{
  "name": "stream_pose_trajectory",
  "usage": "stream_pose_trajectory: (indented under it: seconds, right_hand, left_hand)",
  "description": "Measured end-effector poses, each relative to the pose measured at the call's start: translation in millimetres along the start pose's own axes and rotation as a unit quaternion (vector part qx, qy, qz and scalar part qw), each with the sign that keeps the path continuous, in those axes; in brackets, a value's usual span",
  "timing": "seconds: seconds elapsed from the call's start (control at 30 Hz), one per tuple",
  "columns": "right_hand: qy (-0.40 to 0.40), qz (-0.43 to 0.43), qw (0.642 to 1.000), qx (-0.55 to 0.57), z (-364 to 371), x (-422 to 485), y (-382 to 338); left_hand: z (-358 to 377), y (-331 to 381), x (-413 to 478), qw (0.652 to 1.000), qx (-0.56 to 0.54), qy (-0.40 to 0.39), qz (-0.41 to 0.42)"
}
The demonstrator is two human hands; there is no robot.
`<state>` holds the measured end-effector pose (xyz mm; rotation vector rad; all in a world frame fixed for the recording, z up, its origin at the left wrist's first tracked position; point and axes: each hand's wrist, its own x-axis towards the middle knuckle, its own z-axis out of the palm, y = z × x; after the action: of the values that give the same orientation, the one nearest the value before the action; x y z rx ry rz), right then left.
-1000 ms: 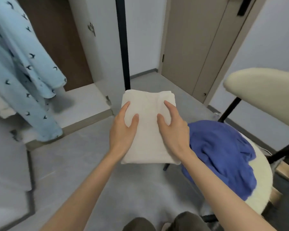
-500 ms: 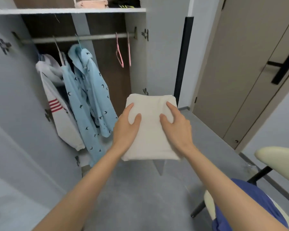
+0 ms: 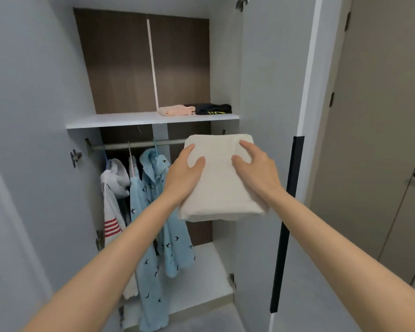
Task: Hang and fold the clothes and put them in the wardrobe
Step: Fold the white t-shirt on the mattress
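A folded cream garment [image 3: 219, 185] is held flat in front of the open wardrobe, just below its white shelf [image 3: 130, 121]. My left hand [image 3: 182, 176] grips the garment's left side, thumb on top. My right hand [image 3: 256, 173] grips its right side the same way. On the shelf lie a folded pink garment [image 3: 176, 110] and a folded black garment [image 3: 212, 109]. Below, a light-blue patterned shirt [image 3: 158, 236] and a white garment with red stripes [image 3: 112, 200] hang from the rail [image 3: 134, 145].
The wardrobe's right door [image 3: 273, 116] stands open beside my right arm, with a long black handle [image 3: 285, 224]. The left door [image 3: 22, 164] is open at the left. A beige room door [image 3: 381, 116] is at the right.
The view has risen from the chair and floor to the wardrobe's shelf. Both hands have carried the folded cream garment up and closer to the shelf, grip unchanged.
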<state>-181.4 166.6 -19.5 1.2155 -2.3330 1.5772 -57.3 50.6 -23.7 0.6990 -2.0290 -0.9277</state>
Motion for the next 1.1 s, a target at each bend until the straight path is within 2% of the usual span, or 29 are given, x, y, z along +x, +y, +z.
stream_pose_trajectory:
  seconds: [0.63, 0.87, 1.1]
  right_hand:
    - [-0.062, -0.114, 0.99, 0.058, 86.7, 295.9, -41.7]
    - [-0.115, -0.127, 0.98, 0.098, 164.1, 379.7, -71.0]
    - [-0.17, -0.106, 0.969, 0.146, 261.6, 451.1, -94.9]
  left_hand:
    - [-31.8, -9.9, 271.2, 0.99, 0.021, 0.137, 0.008]
    - [-78.5, -53.2, 359.2, 0.983, 0.037, 0.179, -0.003]
    - [-134.0, -114.3, 444.0, 0.986, 0.016, 0.161, -0.049]
